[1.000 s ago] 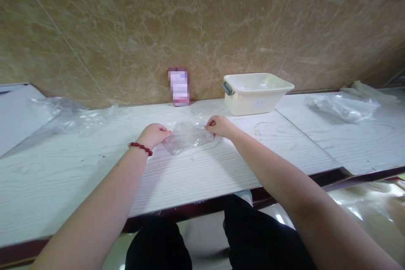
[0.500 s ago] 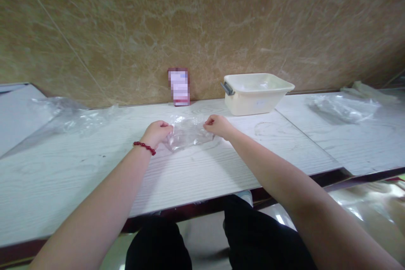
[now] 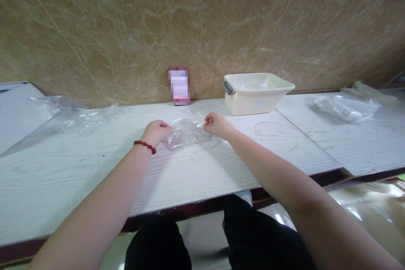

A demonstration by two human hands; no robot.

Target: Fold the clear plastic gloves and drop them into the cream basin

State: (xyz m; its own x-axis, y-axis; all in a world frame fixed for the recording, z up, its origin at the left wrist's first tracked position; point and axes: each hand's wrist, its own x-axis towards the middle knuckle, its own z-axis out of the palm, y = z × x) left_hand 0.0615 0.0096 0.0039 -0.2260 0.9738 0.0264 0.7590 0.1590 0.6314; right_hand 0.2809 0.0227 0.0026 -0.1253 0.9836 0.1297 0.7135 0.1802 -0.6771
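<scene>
A clear plastic bag [image 3: 188,134] is stretched between my two hands, just above the white wood-grain table [image 3: 177,181]. My left hand [image 3: 157,132], with a dark red bead bracelet at the wrist, pinches the bag's left edge. On the opposite side, my right hand [image 3: 217,125] grips the right edge between thumb and fingers. The film is wrinkled and catches the light. I cannot make out whether anything lies inside it.
A cream plastic bin [image 3: 253,99] with a grey handle stands by the wall, right of my hands. A pixelated phone-shaped item [image 3: 180,86] leans on the wall. Crumpled clear plastic [image 3: 79,116] lies at the left, more plastic film [image 3: 344,107] at the right.
The bag's film has shifted and creased differently between my hands. My right hand has moved up very slightly; my left hand stays almost in place.
</scene>
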